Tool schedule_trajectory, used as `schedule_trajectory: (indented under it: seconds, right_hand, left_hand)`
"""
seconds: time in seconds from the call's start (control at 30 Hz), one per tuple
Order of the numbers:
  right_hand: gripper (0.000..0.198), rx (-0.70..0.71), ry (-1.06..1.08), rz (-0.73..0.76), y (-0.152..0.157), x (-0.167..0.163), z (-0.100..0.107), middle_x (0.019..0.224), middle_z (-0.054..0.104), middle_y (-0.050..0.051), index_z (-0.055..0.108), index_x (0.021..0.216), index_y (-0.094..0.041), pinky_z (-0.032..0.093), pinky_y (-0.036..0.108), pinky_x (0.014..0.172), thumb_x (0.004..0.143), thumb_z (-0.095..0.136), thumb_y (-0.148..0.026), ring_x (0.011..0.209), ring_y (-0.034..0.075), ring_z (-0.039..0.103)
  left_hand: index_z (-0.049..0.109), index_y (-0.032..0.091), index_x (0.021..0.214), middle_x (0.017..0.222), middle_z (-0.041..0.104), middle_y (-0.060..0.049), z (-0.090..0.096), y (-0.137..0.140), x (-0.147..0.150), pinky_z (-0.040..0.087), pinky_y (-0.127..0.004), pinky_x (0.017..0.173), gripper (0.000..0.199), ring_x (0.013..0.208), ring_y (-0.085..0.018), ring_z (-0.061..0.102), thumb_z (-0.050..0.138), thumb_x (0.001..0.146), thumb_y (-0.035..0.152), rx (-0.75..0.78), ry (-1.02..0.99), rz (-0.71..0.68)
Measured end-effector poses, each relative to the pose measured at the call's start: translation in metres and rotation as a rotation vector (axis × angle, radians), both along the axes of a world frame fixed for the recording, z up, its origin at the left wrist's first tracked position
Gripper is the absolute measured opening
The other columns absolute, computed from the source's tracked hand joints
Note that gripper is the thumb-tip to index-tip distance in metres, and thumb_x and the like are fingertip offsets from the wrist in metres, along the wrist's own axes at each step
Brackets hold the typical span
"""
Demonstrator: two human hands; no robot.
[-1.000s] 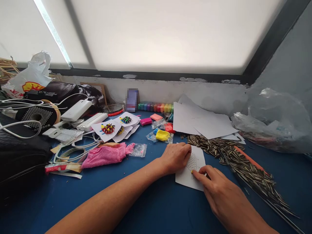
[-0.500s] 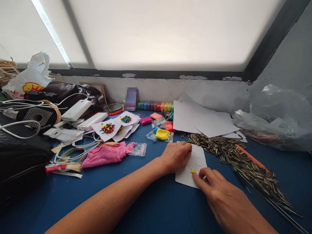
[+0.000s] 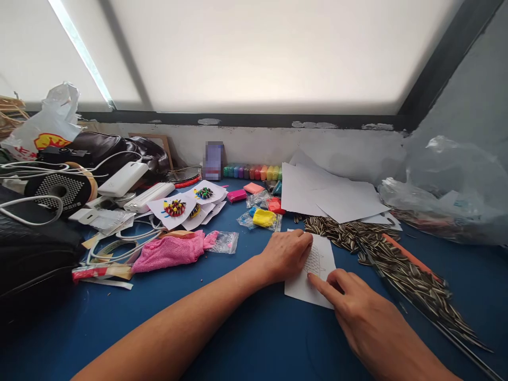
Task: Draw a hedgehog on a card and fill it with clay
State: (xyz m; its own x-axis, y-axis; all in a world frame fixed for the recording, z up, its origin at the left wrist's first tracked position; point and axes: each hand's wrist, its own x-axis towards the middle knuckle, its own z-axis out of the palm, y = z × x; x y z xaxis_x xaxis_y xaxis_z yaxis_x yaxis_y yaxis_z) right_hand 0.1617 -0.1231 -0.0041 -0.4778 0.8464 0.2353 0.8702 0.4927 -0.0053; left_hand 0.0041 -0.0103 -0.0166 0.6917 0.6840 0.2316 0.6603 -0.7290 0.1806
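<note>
Paper (image 3: pixel 297 290): one white sheet, flat on the blue table (image 3: pixel 254 338), right of its middle and well in from the far edge; no clear shift over the last second.
Drawing (image 3: pixel 313 259): scale-patterned outline on the sheet, partly covered by the hands.
Left hand (image 3: pixel 288 255): loosely curled, resting on the sheet's left part, as before; fingertips hidden, so any grasp could not be told.
Right hand (image 3: pixel 353 301): half open, one digit stretched out with its tip at the drawing's lower end; nothing seen in its hold.
Change: half a second earlier a yellow bit showed by that tip; now none showed, and the tip had moved further onto the drawing.
Reading: probably a pressing stroke, the bit likely beneath the tip; whether it had stuck could not be told.
Yellow clay (image 3: pixel 264 217): block on plastic wrap, between sheet and far edge; likely the bit's source.
Seed heap (image 3: pixel 416 286): right of the sheet, running toward the table's near right corner; untouched.
Decorated cards (image 3: pixel 172 207): left of middle, toward the far edge; unmoved.
</note>
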Motion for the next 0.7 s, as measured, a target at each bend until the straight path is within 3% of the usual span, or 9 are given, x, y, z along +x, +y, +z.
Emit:
schedule_trajectory:
  seconds: [0.3,0.7]
  right_hand:
    - [0.044,0.082,-0.051,0.033,0.000,-0.001,-0.010,0.083,0.058,0.009,0.064,0.109,-0.016,0.053,0.035,0.060,0.077,0.040,0.002,0.071,0.021,0.058]
    - [0.035,-0.139,0.083,-0.020,-0.004,-0.002,0.009,0.091,0.057,0.010,0.066,0.095,-0.022,0.054,0.035,0.060,0.082,0.038,-0.006,0.074,0.021,0.058]
  left_hand:
    - [0.051,0.019,0.093,0.093,0.064,-0.002,0.002,0.000,0.000,0.036,-0.028,0.057,0.019,0.078,-0.017,0.061,0.033,0.096,0.026,-0.005,0.002,0.001]
    - [0.049,0.019,0.091,0.091,0.062,-0.001,0.001,-0.003,0.001,0.034,-0.028,0.053,0.010,0.076,-0.018,0.061,0.040,0.091,0.020,0.053,0.043,-0.017]
